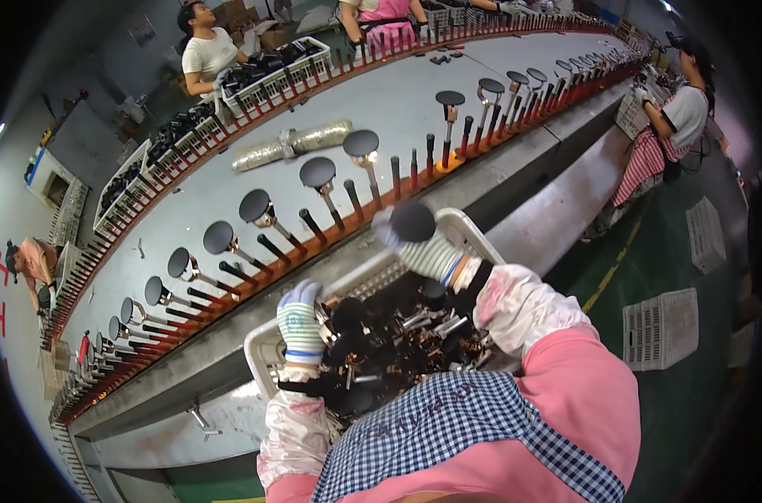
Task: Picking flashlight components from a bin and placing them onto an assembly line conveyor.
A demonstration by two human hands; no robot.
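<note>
Striped work gloves cover both my hands. My right hand [431, 254], above the far right side of a white plastic basket [473, 233], is closed on a part with a round black disc [413, 221]; the disc hides some of its fingers. My left hand [299, 323] is at the basket's left side, its fingers loosely extended beside the parts, with nothing visible in it. Jumbled black-disc parts with copper and silver stems [414, 321] fill the basket. Beyond it runs a row of upright dark pegs on an orange-red rail; some carry disc-topped parts [318, 173].
A grey metal ledge [356, 250] lies between basket and pegs. A plastic-wrapped roll [293, 144] rests on the grey table. Co-workers sit or stand around the line, one at the right [678, 117]. White crates [660, 329] stand on the green floor at right.
</note>
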